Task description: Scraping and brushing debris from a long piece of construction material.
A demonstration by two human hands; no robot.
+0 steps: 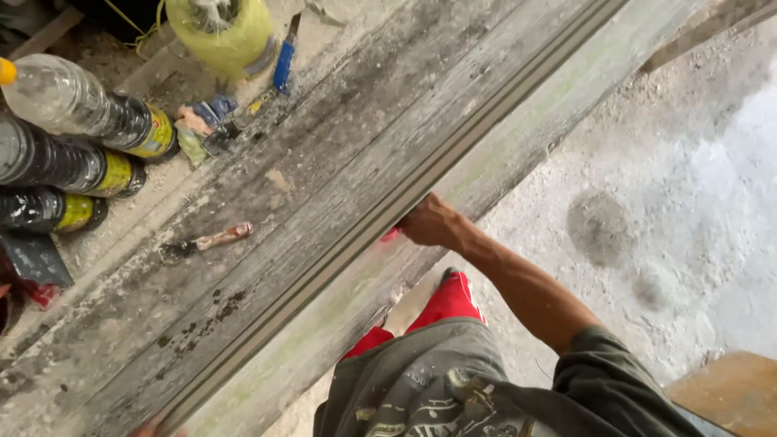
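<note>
A long grey rail (340, 251) runs diagonally along weathered wooden planks (267, 202). My right hand (429, 220) reaches forward and grips the rail's near edge at about its middle, fingers curled under it. A small red bit (391, 235) shows just beside the fingers. Only the fingertips of my left hand (150, 428) show at the bottom edge, touching the rail's lower end; how they hold it is hidden. My red shoes (449, 299) stand on the dusty concrete floor below the planks.
Plastic bottles with yellow labels (73, 154) lie at the left. Nearby lie a small brush with a reddish handle (206, 241), a blue-handled tool (283, 65) and a yellow-green sack (222, 32). Rough concrete floor (647, 202) spreads to the right.
</note>
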